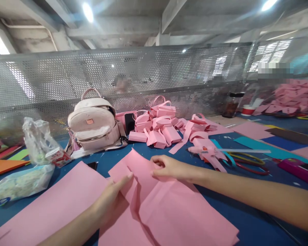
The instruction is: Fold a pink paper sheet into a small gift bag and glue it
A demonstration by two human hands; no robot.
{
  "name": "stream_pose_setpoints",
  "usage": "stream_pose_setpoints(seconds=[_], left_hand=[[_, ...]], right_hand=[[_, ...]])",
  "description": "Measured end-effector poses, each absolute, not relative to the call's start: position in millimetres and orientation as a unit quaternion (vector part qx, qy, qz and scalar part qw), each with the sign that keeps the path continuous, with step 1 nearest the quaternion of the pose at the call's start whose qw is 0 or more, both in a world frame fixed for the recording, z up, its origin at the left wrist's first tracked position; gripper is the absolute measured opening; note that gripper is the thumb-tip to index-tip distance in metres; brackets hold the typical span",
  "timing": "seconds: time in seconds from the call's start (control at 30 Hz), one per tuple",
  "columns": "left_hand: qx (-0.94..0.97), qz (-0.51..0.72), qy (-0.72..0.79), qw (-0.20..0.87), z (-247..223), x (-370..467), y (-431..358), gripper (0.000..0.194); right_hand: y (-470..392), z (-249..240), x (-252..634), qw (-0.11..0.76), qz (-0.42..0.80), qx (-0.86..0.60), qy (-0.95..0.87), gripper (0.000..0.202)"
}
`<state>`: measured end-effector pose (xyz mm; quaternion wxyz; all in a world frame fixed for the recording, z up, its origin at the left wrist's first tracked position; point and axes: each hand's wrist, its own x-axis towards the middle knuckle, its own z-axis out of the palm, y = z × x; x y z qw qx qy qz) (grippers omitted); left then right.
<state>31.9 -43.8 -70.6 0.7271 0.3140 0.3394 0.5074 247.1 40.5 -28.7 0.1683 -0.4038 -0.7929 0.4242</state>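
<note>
A creased sheet of pink paper (164, 205) stands partly folded in front of me, over other pink sheets. My left hand (115, 191) pinches its left part, thumb on top and the other fingers hidden beneath. My right hand (166, 167) grips the same sheet at its upper right, with the fingers curled and the thumb pressed toward them. Between the hands a fold rises and casts a shadow. To the left lies a flat pink sheet (59, 201), partly under my left forearm.
Behind the paper stand a pale pink backpack (92, 116) and a pile of folded pink paper pieces (161, 126). Plastic bags (20, 181) lie left; scissors (248, 162), a magenta tool (295, 171) and coloured sheets (269, 147) lie right. A perforated metal screen (143, 68) closes the back.
</note>
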Motion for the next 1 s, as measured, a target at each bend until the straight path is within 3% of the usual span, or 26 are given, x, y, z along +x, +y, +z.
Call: stream_pose_setpoints(seconds=[0.3, 0.47, 0.73, 1.0], left_hand=[[0.286, 0.518, 0.368, 0.717, -57, 45, -44, 0.037], [0.287, 0.527, 0.348, 0.720, -59, 47, -43, 0.045], [0.314, 0.528, 0.393, 0.684, -54, 51, -47, 0.048], [0.322, 0.481, 0.378, 0.722, -64, 51, -48, 0.035]], right_hand=[[38, -29, 264, 0.112, 0.499, -0.389, -0.766, 0.034], [33, -25, 265, 0.079, 0.510, -0.386, -0.764, 0.030], [36, -28, 253, 0.108, 0.451, -0.387, -0.797, 0.026], [37, -32, 242, 0.149, 0.372, -0.352, -0.846, 0.007]])
